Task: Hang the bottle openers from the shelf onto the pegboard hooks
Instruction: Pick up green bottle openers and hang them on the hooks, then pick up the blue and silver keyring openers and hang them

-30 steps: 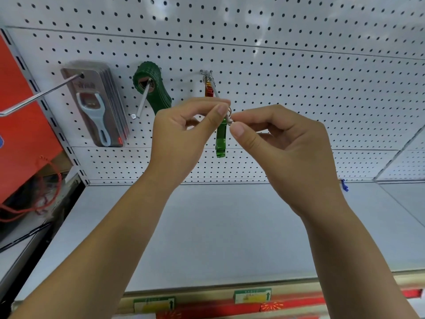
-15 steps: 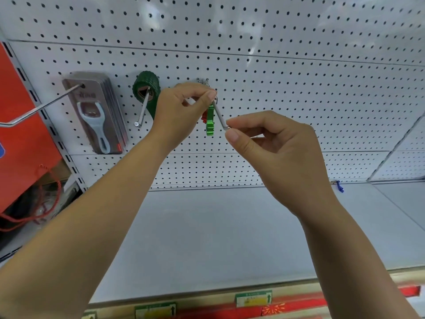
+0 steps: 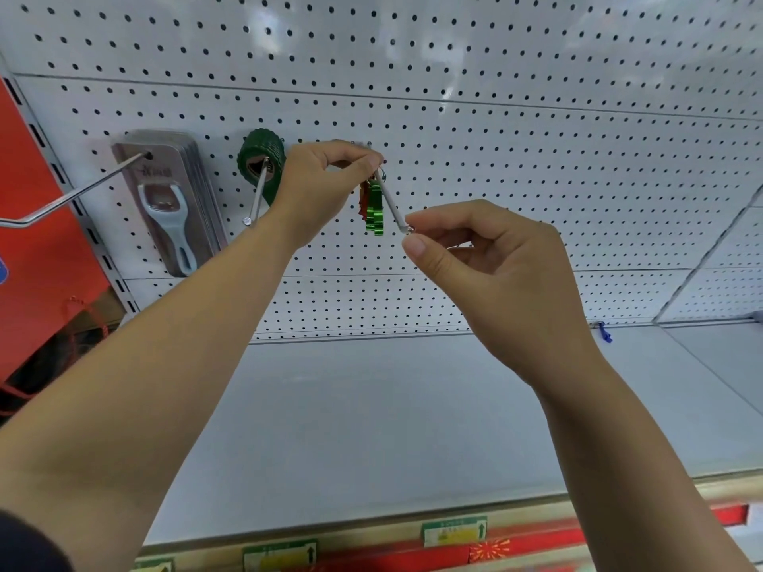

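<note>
At the middle hook [image 3: 391, 202]: left hand [image 3: 318, 187] pinches the green opener [image 3: 375, 210] by its ring at the hook's base, and right hand [image 3: 487, 274] pinches the hook's tip. Opener hangs beside a red opener [image 3: 363, 200]. Remaining, I'd judge: let go. No further openers in view.

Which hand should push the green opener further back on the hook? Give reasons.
Likely left. The left hand pinches the green opener at its top on the hook; the right hand only holds the hook's tip.
</note>
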A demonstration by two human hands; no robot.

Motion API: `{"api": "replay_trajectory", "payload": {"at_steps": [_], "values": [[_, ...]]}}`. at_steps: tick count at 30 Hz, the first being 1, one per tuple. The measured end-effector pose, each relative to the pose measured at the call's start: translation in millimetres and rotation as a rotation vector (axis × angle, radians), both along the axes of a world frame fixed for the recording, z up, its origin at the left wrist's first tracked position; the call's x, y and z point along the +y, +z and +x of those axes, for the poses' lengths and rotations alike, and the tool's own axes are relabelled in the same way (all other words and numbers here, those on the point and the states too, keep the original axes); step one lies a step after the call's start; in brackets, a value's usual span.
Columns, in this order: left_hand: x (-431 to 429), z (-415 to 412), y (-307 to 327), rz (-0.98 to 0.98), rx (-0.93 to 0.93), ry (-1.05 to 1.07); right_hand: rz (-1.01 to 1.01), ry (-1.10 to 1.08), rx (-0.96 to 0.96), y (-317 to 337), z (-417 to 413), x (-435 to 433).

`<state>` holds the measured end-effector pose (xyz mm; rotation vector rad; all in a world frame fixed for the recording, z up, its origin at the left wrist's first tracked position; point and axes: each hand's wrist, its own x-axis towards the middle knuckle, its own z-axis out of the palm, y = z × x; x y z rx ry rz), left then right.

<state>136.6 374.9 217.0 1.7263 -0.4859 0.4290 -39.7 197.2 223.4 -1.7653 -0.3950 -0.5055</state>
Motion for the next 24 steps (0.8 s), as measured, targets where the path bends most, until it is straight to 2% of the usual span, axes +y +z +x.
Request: {"api": "replay_trajectory", "payload": {"at_steps": [16, 20, 24], "values": [[-1.3, 4.7, 3.0, 0.025, -0.008, 0.034, -0.017, -0.015, -0.025, -2.0, -0.5, 1.1], [-2.0, -14.4, -3.2, -0.014, -0.079, 0.143, -0.042, -0.013, -0.073, -5.3, -0.3, -1.6], [0.7, -44.1, -25.5, 0.099, -0.247, 0.337, -0.120, -0.105, -0.151, -17.8, 7.1, -11.4]]}}
